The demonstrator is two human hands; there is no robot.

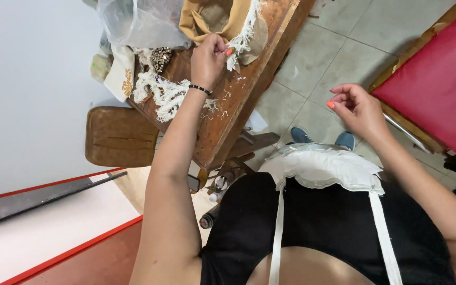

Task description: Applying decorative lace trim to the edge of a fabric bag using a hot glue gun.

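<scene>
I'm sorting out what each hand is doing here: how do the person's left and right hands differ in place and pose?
The left hand reaches out over the wooden table, fingers pinched at the white fringe of a tan cloth; the right hand hangs over the tiled floor, away from the table, holding nothing visible. The left wrist wears a dark bead bracelet; the right is bare. Both have orange nails.

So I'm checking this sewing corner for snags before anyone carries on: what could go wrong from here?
1. The left hand pinches at the white fringe near the wooden table edge; a tug might drag the fringe off.
2. Loose thread scraps lie by that edge and could drop to the tiled floor.
3. The right hand hangs free, so nothing steadies the tan fabric.
</scene>
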